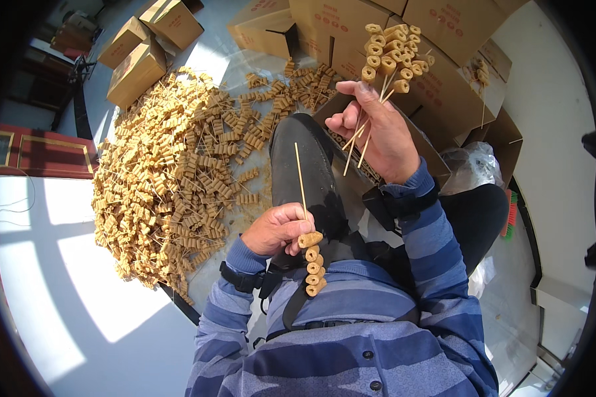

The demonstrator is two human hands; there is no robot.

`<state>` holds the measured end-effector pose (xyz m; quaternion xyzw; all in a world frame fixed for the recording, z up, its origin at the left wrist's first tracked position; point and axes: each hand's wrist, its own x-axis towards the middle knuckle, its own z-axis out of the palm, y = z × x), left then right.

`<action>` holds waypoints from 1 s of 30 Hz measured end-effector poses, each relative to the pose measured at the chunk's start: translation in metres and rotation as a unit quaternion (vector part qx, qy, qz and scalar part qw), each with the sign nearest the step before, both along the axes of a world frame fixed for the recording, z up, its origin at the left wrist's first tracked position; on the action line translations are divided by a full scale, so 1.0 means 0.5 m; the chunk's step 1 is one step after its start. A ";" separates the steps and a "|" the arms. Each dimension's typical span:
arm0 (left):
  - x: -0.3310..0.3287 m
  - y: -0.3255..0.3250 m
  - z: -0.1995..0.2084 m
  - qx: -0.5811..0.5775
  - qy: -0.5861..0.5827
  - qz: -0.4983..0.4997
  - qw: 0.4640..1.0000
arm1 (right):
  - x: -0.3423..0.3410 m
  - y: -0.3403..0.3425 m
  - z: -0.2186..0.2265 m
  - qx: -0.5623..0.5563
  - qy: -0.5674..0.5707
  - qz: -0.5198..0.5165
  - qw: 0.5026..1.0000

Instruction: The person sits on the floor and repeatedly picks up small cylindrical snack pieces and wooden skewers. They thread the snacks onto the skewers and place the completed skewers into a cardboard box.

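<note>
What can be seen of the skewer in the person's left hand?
The skewer is a thin, pale stick, seemingly wood or bamboo, with about five golden-brown, hollow, tube-like pieces bunched toward its near end. The left hand grips it between thumb and fingers, just beyond the pieces. Its bare length points away from the body, over a dark trouser leg; whether the pieces touch the striped shirt cannot be told.
</note>
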<state>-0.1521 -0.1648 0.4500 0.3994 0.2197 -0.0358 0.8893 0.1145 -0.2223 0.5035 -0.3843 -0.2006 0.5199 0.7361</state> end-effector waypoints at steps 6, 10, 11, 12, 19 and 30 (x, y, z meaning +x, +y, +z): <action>0.027 0.018 0.037 0.172 0.008 0.277 0.945 | 0.043 -0.125 0.027 -0.184 -0.162 0.109 0.963; 0.066 -0.003 0.083 0.758 -0.072 0.218 0.610 | -0.042 -0.170 -0.034 -0.179 0.006 0.176 0.968; 0.074 -0.006 0.096 0.809 -0.097 0.186 0.549 | -0.065 -0.174 -0.049 -0.172 0.077 0.159 0.969; 0.080 -0.010 0.108 0.850 -0.123 0.155 0.489 | -0.077 -0.179 -0.059 -0.190 0.121 0.176 0.958; 0.115 -0.080 0.116 0.848 -0.118 -0.079 0.510 | -0.109 -0.210 -0.072 -0.131 0.197 0.200 0.951; 0.103 -0.115 0.087 0.555 -0.051 0.030 0.830 | -0.100 -0.236 -0.058 -0.198 0.103 0.155 0.962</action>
